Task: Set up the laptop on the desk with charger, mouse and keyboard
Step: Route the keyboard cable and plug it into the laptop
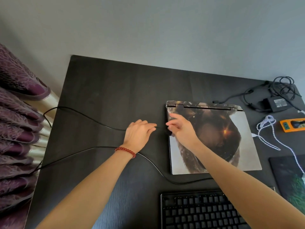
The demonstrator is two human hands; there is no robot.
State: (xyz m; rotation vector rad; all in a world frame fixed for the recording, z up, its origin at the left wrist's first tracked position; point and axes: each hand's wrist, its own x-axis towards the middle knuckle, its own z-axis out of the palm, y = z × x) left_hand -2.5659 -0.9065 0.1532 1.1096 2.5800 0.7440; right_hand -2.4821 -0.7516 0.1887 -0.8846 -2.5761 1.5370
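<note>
1. I am pinching a thin black cable (92,119) with my left hand (137,135), fingers curled on it near its end, just beside the laptop's left edge.
2. My right hand (180,128) is hovering at that same edge, fingertips closing on a small dark plug, I judge; the grip is partly hidden.
3. The laptop (214,138) is lying shut on the tabletop (107,83), so opening it is still ahead.
4. The keyboard (201,210) is sitting near me, its cord not visibly connected.
5. The charger (277,103) is lying at the far right; I am seeing no mouse.
</note>
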